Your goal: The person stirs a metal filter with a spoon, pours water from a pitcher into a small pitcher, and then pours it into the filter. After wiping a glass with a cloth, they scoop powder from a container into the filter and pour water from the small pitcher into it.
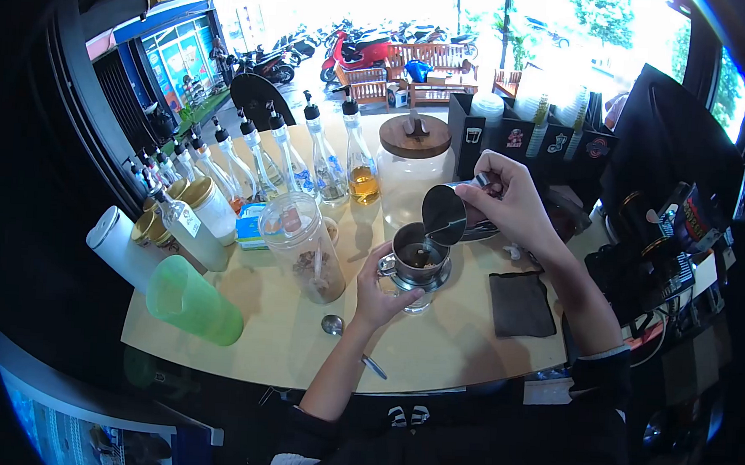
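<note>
My right hand point(515, 205) is closed on the handle of a metal pitcher point(446, 215), which tilts over a metal drip coffee filter point(416, 274). A thin stream seems to run from its spout into the filter. The filter sits on a small glass point(418, 303), with dark contents inside. My left hand point(375, 298) curls around the filter's left side, thumb against its base; some fingers are hidden behind it. Left of that hand stands a clear jar point(302, 250) with brown contents. A metal spoon point(332, 325) lies partly behind my left forearm.
A folded dark cloth point(520, 303) lies to the right. At the left stands a green pitcher point(192, 299). Several pump-topped bottles point(329, 164) line the back edge, beside a wooden-lidded jar point(414, 171) and a black cup organizer point(512, 139).
</note>
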`<state>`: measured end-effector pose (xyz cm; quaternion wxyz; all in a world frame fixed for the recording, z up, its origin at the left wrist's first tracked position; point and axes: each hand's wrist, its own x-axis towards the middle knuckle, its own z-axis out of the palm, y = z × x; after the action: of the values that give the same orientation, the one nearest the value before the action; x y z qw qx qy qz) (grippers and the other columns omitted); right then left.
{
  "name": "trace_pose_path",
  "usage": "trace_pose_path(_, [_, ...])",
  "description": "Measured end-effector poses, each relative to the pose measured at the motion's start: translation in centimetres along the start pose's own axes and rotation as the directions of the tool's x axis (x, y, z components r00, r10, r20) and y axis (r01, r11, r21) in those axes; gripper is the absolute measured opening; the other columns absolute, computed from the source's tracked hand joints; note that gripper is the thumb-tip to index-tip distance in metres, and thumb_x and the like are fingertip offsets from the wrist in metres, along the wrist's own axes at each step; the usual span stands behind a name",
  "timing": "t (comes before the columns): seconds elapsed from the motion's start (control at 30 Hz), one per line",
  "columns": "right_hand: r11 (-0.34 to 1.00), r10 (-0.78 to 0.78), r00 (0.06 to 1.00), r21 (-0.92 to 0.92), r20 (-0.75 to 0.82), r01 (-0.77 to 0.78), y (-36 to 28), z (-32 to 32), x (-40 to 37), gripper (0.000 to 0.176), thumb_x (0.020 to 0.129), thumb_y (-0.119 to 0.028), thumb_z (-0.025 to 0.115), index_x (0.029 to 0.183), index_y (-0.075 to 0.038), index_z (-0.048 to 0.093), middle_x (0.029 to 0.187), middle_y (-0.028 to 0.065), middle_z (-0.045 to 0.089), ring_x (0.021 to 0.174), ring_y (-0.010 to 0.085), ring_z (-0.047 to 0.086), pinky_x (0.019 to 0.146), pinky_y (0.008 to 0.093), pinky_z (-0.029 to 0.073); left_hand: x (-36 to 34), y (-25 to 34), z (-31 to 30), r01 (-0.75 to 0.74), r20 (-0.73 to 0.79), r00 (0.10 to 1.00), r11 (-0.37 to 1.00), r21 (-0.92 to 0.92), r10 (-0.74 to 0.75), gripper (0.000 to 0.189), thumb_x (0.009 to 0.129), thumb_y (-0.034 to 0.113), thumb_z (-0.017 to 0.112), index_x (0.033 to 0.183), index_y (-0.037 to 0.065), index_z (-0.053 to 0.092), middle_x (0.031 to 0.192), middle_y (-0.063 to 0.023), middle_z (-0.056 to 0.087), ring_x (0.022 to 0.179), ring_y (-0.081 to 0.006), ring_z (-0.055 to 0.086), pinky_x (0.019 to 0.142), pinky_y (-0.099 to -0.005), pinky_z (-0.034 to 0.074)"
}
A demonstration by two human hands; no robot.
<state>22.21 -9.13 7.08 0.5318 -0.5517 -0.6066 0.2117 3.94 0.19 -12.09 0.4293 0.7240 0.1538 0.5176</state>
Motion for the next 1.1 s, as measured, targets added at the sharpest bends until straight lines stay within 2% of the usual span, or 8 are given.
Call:
trace_pose_path(0.07, [1.0, -0.008, 1.0, -0.01, -0.001, 0.008, 0.2, 0.0, 0.0, 0.02, 0.086, -0.006, 0.063, 0.078, 0.0, 0.046, 0.066, -0.0039, 0.047, 0.064, 0.0017, 0.054, 0.059, 0.0204, 0.055, 0.0, -0.1, 0.0, 0.008, 0.002, 1.0, 1.0, 0.008, -0.008, 0.085, 0.061, 0.038, 0.084, 0.128, 0.0, 0.047, 0.122, -0.0109, 0.055, 0.115, -0.0212, 0.052, 0.101, -0.0366, 0.038])
trace_pose_path(0.3, [1.0, 0.002, 1.0, -0.005, -0.01, -0.002, 0.0, 0.0, 0.0, 0.021, 0.086, -0.006, 0.064, 0.077, 0.0, 0.046, 0.065, -0.0049, 0.044, 0.062, 0.0009, 0.051, 0.058, 0.0198, 0.053, 0.1, 0.4, 0.0, 0.018, 0.008, 1.0, 1.0, -0.014, -0.018, 0.085, 0.061, 0.039, 0.084, 0.127, 0.0, 0.047, 0.122, -0.0112, 0.055, 0.115, -0.0215, 0.052, 0.101, -0.0368, 0.038])
trace_pose_path(0.47, [1.0, 0.011, 1.0, 0.029, -0.001, -0.011, 0.5, -0.3, 0.1, 0.021, 0.086, -0.006, 0.064, 0.077, -0.001, 0.045, 0.065, -0.0041, 0.046, 0.062, 0.0005, 0.05, 0.057, 0.0196, 0.053, 0.1, 1.1, 0.0, 0.052, -0.001, 0.999, 0.999, -0.002, -0.052, 0.086, 0.059, 0.041, 0.084, 0.126, 0.001, 0.047, 0.12, -0.0114, 0.055, 0.114, -0.0219, 0.052, 0.1, -0.0367, 0.038])
trace_pose_path(0.5, [0.999, 0.022, 1.0, 0.045, 0.0, -0.022, 0.4, -0.3, 0.1, 0.021, 0.085, -0.006, 0.064, 0.077, -0.001, 0.045, 0.065, -0.0038, 0.047, 0.062, 0.0004, 0.05, 0.058, 0.0196, 0.053, 0.1, 1.1, 0.0, 0.052, -0.001, 0.999, 0.999, -0.002, -0.052, 0.086, 0.059, 0.041, 0.084, 0.126, 0.001, 0.047, 0.12, -0.0114, 0.055, 0.114, -0.0219, 0.052, 0.1, -0.0367, 0.038])
trace_pose_path(0.57, [0.999, 0.01, 1.0, 0.031, -0.003, -0.01, 0.4, -0.4, 0.2, 0.022, 0.085, -0.006, 0.064, 0.077, -0.001, 0.045, 0.065, -0.0038, 0.047, 0.062, 0.0003, 0.05, 0.057, 0.0193, 0.053, 0.1, 0.8, 0.0, -0.001, -0.007, 1.0, 1.0, 0.026, 0.002, 0.082, 0.058, 0.031, 0.086, 0.125, 0.002, 0.049, 0.121, -0.0131, 0.054, 0.111, -0.0239, 0.055, 0.094, -0.0363, 0.046])
trace_pose_path(0.83, [1.0, -0.021, 1.0, -0.003, -0.015, 0.021, 0.3, -0.6, 0.3, 0.027, 0.084, -0.005, 0.066, 0.074, -0.003, 0.041, 0.064, -0.0039, 0.047, 0.061, -0.0006, 0.047, 0.053, 0.0179, 0.048, 0.0, 0.3, 0.1, -0.016, -0.016, 1.0, 1.0, 0.024, 0.017, 0.081, 0.059, 0.031, 0.086, 0.124, 0.002, 0.049, 0.121, -0.0131, 0.055, 0.112, -0.0235, 0.055, 0.094, -0.0361, 0.046])
trace_pose_path(0.93, [0.999, -0.006, 0.999, 0.031, -0.038, 0.007, 0.4, -0.6, 0.3, 0.027, 0.083, -0.005, 0.066, 0.074, -0.003, 0.042, 0.063, -0.0049, 0.044, 0.06, -0.0013, 0.043, 0.051, 0.0174, 0.045, 0.1, 0.2, 0.0, -0.038, -0.014, 0.999, 0.999, 0.028, 0.038, 0.08, 0.059, 0.031, 0.086, 0.124, 0.002, 0.049, 0.121, -0.0131, 0.055, 0.112, -0.0233, 0.055, 0.094, -0.0361, 0.046])
trace_pose_path(1.1, [0.998, -0.055, 0.996, -0.028, -0.065, 0.053, 0.9, -0.9, 0.6, 0.028, 0.082, -0.005, 0.068, 0.072, -0.003, 0.042, 0.062, -0.0066, 0.038, 0.059, -0.0008, 0.033, 0.049, 0.0169, 0.041, 0.1, 0.4, 0.0, -0.025, -0.01, 1.0, 1.0, 0.005, 0.025, 0.079, 0.06, 0.031, 0.085, 0.124, 0.002, 0.049, 0.12, -0.0132, 0.055, 0.112, -0.0232, 0.055, 0.094, -0.0361, 0.046])
